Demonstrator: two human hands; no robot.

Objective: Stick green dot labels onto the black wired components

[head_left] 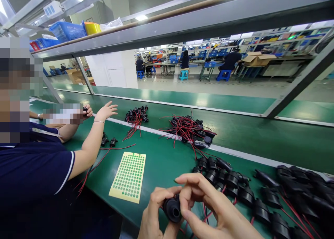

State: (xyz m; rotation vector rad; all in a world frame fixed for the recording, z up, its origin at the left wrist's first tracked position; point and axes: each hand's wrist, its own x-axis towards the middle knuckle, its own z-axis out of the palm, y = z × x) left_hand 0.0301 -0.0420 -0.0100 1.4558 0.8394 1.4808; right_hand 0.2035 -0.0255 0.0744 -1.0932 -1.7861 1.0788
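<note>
My left hand [153, 213] is closed around a black plastic cylindrical socket [172, 211], its round hollow end facing me. From the other side my right hand [208, 206] presses curled thumb and fingers against the same socket. One raised right finger has a small dark green spot at its tip; whether that is a sticker I cannot tell. Left of my hands lies a pale yellow sheet of green round stickers [127, 176], with some gaps in its lower rows. Black sockets with red wires [232, 181] sit just beyond and right of my right hand.
More black parts [300, 193] crowd the right side. Two wired piles, a larger one [186, 127] and a smaller one [137, 117], lie near the white strip. At left a co-worker's arm [90, 141] reaches over the green table [153, 162]. A shelf [167, 26] runs overhead.
</note>
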